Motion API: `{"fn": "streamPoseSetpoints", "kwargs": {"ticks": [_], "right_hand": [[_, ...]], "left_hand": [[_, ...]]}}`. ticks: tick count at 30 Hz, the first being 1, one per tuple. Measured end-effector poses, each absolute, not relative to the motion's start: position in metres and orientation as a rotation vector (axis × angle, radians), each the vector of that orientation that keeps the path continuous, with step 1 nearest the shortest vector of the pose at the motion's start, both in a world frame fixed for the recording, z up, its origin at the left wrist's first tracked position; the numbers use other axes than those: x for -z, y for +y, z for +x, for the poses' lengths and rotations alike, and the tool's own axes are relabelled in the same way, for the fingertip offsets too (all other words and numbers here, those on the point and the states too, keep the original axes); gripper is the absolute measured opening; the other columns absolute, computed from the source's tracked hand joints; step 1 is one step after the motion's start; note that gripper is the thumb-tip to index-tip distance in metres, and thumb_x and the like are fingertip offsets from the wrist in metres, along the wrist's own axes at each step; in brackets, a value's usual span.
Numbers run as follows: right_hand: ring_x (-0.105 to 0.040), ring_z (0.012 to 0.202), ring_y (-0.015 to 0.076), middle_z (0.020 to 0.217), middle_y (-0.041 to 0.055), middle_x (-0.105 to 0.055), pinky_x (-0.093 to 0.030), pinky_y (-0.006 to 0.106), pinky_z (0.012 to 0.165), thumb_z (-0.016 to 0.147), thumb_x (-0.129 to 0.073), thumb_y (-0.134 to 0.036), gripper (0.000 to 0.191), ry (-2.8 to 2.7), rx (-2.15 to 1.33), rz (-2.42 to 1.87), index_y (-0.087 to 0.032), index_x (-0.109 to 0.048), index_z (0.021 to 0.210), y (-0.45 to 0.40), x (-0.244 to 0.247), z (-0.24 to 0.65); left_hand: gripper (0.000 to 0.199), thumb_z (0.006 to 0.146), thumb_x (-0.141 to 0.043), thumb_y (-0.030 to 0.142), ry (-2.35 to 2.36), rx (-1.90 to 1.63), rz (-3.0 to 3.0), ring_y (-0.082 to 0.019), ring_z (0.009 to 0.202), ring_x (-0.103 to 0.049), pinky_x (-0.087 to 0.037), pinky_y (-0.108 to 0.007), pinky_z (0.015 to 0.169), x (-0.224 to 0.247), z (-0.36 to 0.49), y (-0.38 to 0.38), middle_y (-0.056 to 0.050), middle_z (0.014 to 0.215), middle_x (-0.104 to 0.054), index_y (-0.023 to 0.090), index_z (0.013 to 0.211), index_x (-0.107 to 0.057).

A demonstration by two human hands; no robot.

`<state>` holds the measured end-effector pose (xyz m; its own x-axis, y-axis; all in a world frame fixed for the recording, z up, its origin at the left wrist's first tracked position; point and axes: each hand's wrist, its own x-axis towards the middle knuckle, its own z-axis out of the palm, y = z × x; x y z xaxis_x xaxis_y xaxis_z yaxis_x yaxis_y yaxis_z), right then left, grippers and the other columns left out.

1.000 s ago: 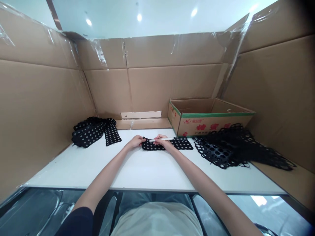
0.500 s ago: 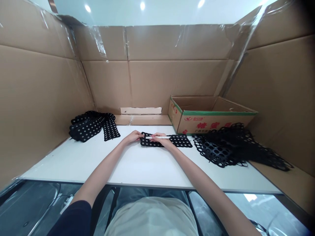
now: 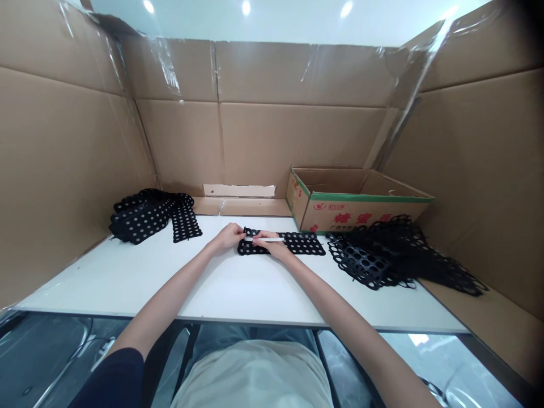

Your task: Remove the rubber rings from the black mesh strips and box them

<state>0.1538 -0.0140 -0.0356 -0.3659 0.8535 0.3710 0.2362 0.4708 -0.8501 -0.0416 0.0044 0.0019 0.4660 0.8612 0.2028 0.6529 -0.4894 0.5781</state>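
Observation:
A black strip of fabric with round holes lies flat on the white table, in front of me. My left hand pinches the strip's left end. Closed round a thin white pen-like stick, my right hand rests over the strip's left half. The stick lies nearly level, its left tip close to my left fingers. A heap of black fabric with small holes sits at the table's left. To the right is a looser black heap of open mesh.
An open cardboard box with green edges stands at the back right, behind the mesh heap. Tall cardboard walls enclose the white table at the back and sides.
The whole view has shifted slightly. My right hand and the white stick have moved a little left along the strip, nearer my left hand.

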Motion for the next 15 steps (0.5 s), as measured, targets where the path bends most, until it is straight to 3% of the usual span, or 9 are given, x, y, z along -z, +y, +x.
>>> {"fn": "streamPoseSetpoints", "kwargs": {"ticks": [11, 15], "right_hand": [[-0.056, 0.053, 0.0124, 0.057, 0.0018, -0.062, -0.042, 0.023, 0.055, 0.080, -0.047, -0.038, 0.033, -1.789, -0.871, -0.977, -0.017, -0.054, 0.056, -0.001, 0.039, 0.136], [-0.059, 0.053, 0.0128, 0.058, 0.0023, -0.063, -0.044, 0.023, 0.054, 0.077, -0.051, -0.035, 0.022, -1.578, -1.134, -0.988, -0.017, -0.058, 0.067, 0.003, 0.038, 0.132]], "left_hand": [[0.032, 0.072, -0.046, 0.031, 1.364, -0.604, 2.326, -0.008, 0.046, -0.026, -0.018, -0.025, 0.050, 0.001, -0.043, 0.005, 0.004, 0.042, -0.031, 0.014, 0.045, -0.042], [0.034, 0.072, -0.047, 0.032, 1.334, -0.566, 2.282, -0.008, 0.045, -0.025, -0.018, -0.025, 0.050, 0.006, -0.048, 0.010, 0.005, 0.042, -0.028, 0.014, 0.044, -0.040]]}}
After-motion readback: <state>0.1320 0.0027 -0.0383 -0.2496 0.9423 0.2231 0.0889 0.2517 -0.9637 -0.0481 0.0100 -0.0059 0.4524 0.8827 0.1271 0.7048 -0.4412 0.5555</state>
